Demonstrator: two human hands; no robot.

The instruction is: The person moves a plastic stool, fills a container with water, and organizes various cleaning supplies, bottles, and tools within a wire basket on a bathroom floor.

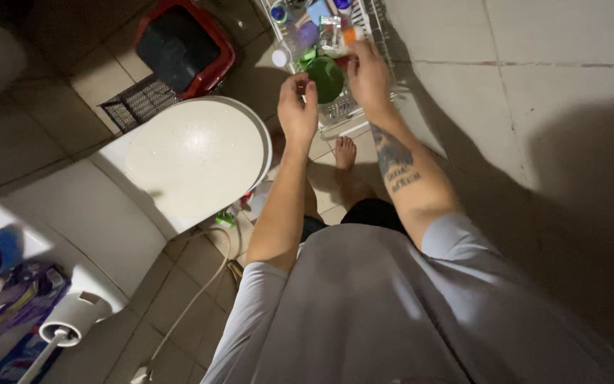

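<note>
Hands, left hand (297, 107) and right hand (367, 75), pinch green lid (327, 77) over crowded wire rack (381, 32).

toilet lid (193, 160) left, crowded wire rack (381, 32) ahead

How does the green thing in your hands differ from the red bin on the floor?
The green round object is small, held up between the left hand and right hand in front of the white wire rack; the red bin is far bigger and stands on the tiled floor. The green object is rounded and plain green, while the red bin is squarish with a dark inside. Both look like plastic.
</note>
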